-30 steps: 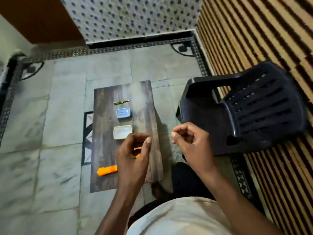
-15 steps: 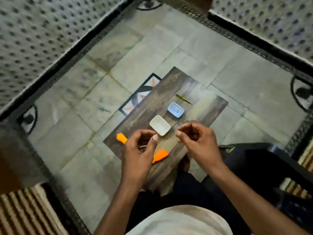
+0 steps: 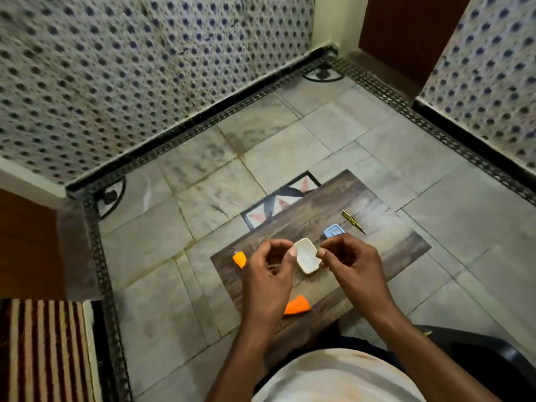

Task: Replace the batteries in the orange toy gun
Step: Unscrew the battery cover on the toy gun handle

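Wooden board [image 3: 374,250], two trays, one screwdriver [image 3: 353,221]

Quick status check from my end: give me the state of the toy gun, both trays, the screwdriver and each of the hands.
orange toy gun: lying on the wooden board, partly hidden by the left arm
white tray: open, contents unclear
blue tray: open, on the board
screwdriver: lying untouched on the board
left hand: raised, fingers curled; held item unclear
right hand: raised, fingers curled; held item unclear
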Motion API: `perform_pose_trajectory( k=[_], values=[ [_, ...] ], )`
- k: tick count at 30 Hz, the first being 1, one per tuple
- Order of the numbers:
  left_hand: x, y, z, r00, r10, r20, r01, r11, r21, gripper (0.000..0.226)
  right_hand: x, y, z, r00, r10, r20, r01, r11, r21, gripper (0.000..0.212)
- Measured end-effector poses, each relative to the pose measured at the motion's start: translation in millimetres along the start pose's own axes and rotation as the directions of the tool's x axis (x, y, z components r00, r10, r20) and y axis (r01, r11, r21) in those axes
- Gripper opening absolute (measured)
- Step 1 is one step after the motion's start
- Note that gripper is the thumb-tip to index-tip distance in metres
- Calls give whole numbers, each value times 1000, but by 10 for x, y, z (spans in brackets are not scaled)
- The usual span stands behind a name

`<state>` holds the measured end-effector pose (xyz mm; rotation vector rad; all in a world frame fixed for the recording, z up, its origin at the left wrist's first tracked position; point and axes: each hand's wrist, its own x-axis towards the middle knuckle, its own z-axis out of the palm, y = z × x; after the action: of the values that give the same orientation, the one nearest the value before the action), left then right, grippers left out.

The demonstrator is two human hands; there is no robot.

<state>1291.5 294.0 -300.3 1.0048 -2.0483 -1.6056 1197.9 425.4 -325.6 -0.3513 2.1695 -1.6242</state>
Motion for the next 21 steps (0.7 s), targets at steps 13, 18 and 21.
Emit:
perform_pose_trajectory(
  k=[13, 18, 21],
  values=[
    [123, -317, 166, 991, -75, -106, 63, 992, -113, 10, 404, 20, -70, 995, -36, 94, 40, 998, -41, 5],
    [303, -322, 561, 952, -142, -272, 118, 988, -104, 11, 922, 196, -269, 969, -17, 245, 25, 999, -28, 5],
    [440, -419, 947, 886, -261, -384, 223, 965, -141, 9, 1398, 385, -397, 931, 18, 364, -15, 1000, -12, 4]
  ],
)
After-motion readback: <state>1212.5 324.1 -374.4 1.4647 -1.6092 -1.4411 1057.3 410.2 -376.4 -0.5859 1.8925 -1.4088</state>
